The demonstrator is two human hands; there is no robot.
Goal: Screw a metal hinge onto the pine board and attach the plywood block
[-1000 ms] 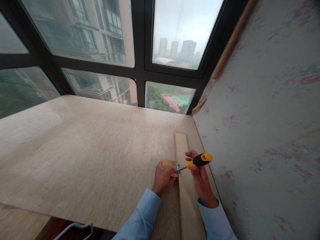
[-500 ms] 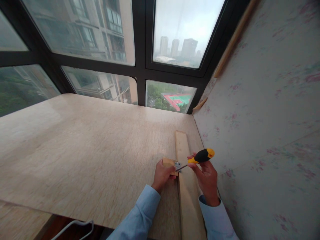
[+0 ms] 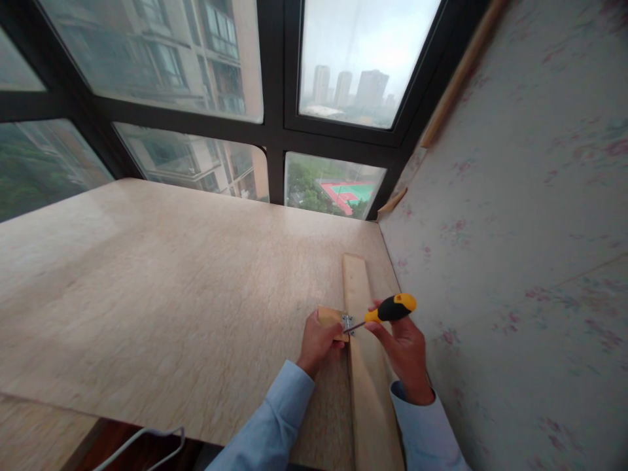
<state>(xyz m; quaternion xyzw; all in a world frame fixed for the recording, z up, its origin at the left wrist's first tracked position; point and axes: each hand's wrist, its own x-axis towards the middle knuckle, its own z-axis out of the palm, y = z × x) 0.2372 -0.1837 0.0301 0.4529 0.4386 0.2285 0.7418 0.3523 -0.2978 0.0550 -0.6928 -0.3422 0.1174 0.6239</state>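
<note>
My left hand (image 3: 318,343) grips a small wooden block (image 3: 330,316), its thumb near the metal hinge (image 3: 348,322). The hinge spans the block and a long wooden board (image 3: 360,360) that lies lengthwise at the right. Between the thumb and fingers of my right hand (image 3: 405,347) is a screwdriver (image 3: 392,308) with a yellow and black handle. Its shaft slants down to the left, and the tip is at the hinge beside my left thumb. Whether the tip sits in a screw head is too small to tell.
A pale marble-patterned sill (image 3: 186,281) carries the work. Close on the right rises a wall (image 3: 515,261) with floral paper. Dark window frames (image 3: 275,131) stand behind. A white cable or tube (image 3: 142,435) shows below the sill's front edge at lower left.
The screwdriver handle has shifted slightly left and tipped a little with my right hand. My left hand keeps its hold on the block. The whole view has moved slightly.
</note>
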